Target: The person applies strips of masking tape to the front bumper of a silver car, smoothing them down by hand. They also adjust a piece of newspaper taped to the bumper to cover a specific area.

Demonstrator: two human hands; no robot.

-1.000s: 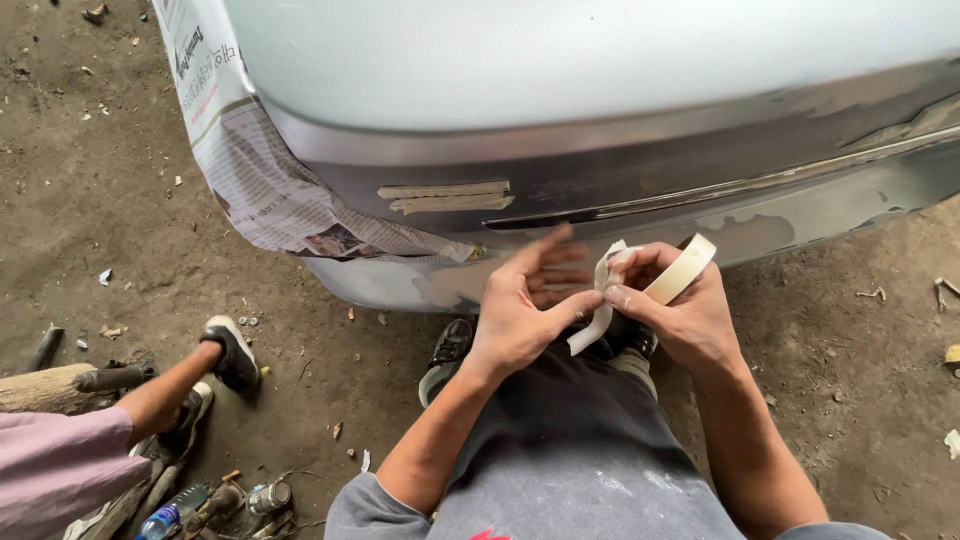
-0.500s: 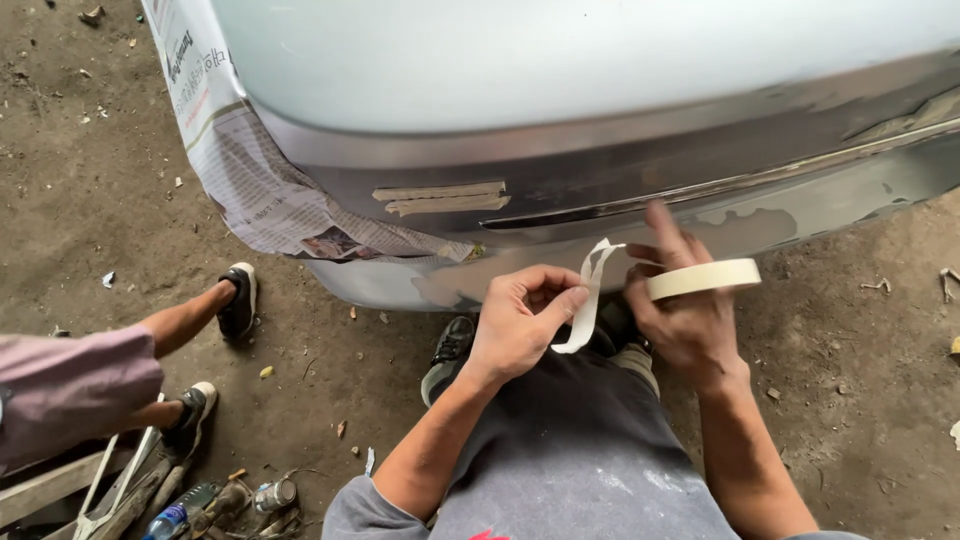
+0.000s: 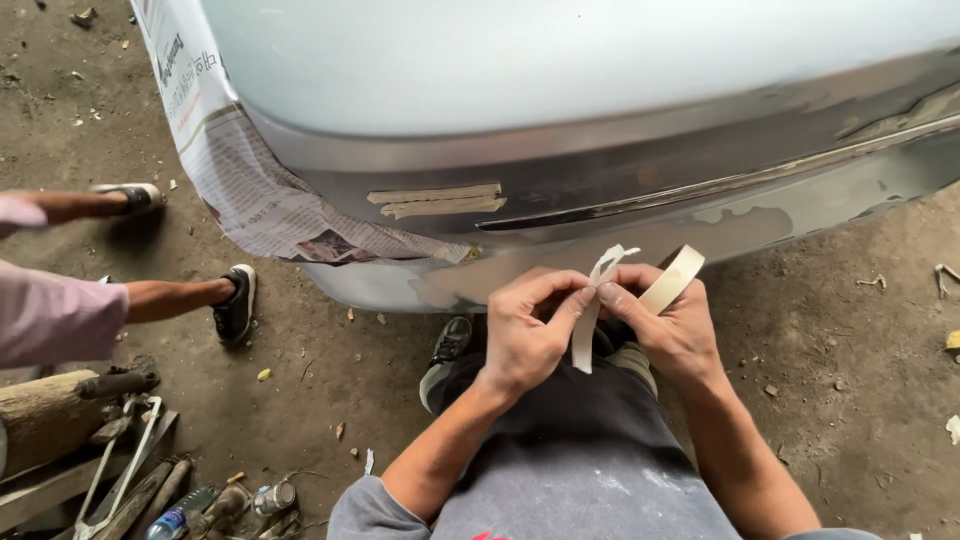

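As I look down over grey trousers [image 3: 580,450], both hands meet in front of the knees. The left hand [image 3: 525,335] is curled nearly closed, its thumb and forefinger pinching a loose strip [image 3: 584,335] of cream masking tape that hangs down between the two hands. The right hand [image 3: 672,335] is closed around the tape roll [image 3: 674,278], which stands on edge above its knuckles, and its fingertips touch the same strip just beside the left thumb. A dark shoe [image 3: 450,342] shows under the left wrist. Down at the lower left I see a heap of tools [image 3: 130,480], small bottles [image 3: 180,518] and a wooden block [image 3: 40,415] on the dirt floor [image 3: 850,400]. Beyond that, another person's legs in dark shoes [image 3: 234,303] stretch in from the left edge, with a pink sleeve [image 3: 50,315] near them. Just past the hands rises a pale blue car bumper [image 3: 620,180], its paint sanded bare in patches. Two short tape pieces [image 3: 438,200] are stuck on its grey band, and newspaper [image 3: 260,190] is wrapped around its left corner.
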